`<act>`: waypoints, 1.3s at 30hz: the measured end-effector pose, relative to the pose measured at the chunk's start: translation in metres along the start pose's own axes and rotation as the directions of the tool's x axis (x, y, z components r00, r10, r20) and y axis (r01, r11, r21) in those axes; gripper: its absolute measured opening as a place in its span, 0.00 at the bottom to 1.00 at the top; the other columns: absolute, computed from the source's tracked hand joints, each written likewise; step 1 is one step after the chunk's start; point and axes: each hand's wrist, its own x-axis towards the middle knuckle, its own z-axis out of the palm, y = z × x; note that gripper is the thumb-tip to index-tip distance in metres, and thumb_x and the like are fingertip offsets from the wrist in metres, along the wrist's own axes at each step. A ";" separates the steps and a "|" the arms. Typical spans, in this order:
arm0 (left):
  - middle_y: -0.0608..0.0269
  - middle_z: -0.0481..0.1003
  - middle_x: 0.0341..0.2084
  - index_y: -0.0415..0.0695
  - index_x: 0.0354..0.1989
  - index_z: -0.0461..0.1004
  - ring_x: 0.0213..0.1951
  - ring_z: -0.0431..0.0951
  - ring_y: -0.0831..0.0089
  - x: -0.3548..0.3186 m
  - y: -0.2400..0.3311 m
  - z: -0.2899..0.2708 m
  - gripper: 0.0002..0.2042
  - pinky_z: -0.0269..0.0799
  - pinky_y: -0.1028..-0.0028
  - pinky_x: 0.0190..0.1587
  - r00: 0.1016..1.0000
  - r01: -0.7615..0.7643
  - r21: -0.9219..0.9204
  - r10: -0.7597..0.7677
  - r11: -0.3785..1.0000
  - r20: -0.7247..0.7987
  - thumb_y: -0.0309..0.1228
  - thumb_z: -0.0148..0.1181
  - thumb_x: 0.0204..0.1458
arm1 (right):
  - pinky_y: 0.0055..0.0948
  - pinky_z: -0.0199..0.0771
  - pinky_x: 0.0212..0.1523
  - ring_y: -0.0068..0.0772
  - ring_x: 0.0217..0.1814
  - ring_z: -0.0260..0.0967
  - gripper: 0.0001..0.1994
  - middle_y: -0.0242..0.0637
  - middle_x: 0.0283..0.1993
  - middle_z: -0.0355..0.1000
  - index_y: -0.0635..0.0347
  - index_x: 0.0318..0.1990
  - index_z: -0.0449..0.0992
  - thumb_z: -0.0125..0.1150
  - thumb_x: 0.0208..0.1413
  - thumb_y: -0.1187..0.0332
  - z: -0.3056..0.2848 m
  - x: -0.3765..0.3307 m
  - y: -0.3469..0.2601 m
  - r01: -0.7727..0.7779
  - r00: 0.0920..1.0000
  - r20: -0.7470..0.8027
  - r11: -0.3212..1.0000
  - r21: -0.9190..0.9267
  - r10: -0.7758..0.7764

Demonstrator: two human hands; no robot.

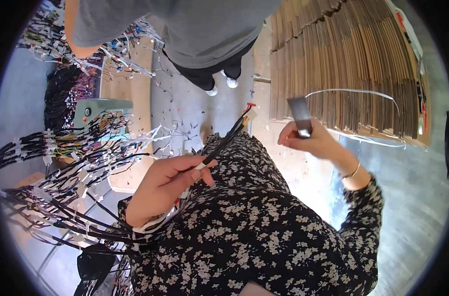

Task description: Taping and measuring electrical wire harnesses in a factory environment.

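Note:
My left hand (pixel 167 185) pinches a black-sleeved wire harness (pixel 223 140) between thumb and fingers, at a white band near its lower part. The harness slants up and to the right over my lap, ending in coloured wires with a small red connector (pixel 251 105) and a pale connector (pixel 249 116). To the right, my right hand (pixel 311 142) is closed on a dark flat strip (pixel 299 111), which stands up from between thumb and fingers. I cannot tell its material. The strip and the harness are apart.
Many bundled wire harnesses (pixel 61 148) spread along the left side, some reaching my left forearm. A green-grey box (pixel 103 107) stands behind them. A person in a grey shirt (pixel 209 29) stands opposite. Stacked flat cardboard (pixel 348 69), with a white strap, fills the far right.

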 end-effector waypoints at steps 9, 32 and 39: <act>0.54 0.82 0.39 0.32 0.50 0.76 0.37 0.78 0.79 0.004 0.005 0.012 0.12 0.73 0.79 0.39 0.999 0.015 -0.075 -0.011 0.997 0.054 0.18 0.56 0.58 | 0.19 0.64 0.29 0.19 0.27 0.66 0.16 0.31 0.30 0.72 0.65 0.48 0.79 0.69 0.51 0.79 0.099 0.009 -0.063 0.545 0.776 -0.267 0.820 -0.175 -0.572; 0.60 0.70 0.24 0.35 0.36 0.78 0.26 0.65 0.69 0.035 -0.007 0.005 0.10 0.60 0.64 0.31 0.549 -0.512 0.765 0.834 0.391 -0.058 0.31 0.59 0.62 | 0.36 0.74 0.31 0.42 0.34 0.76 0.18 0.38 0.32 0.74 0.53 0.44 0.70 0.67 0.55 0.52 0.016 -0.106 -0.076 0.192 0.718 -0.502 0.831 -0.521 -0.481; 0.56 0.75 0.25 0.33 0.40 0.78 0.20 0.66 0.72 0.047 -0.033 -0.018 0.14 0.63 0.68 0.25 0.788 -0.384 0.618 0.592 0.686 -0.168 0.35 0.57 0.63 | 0.43 0.73 0.35 0.47 0.37 0.73 0.20 0.39 0.35 0.71 0.50 0.42 0.74 0.55 0.59 0.43 -0.217 -0.197 -0.085 -0.630 0.479 -0.653 0.288 -0.721 -0.587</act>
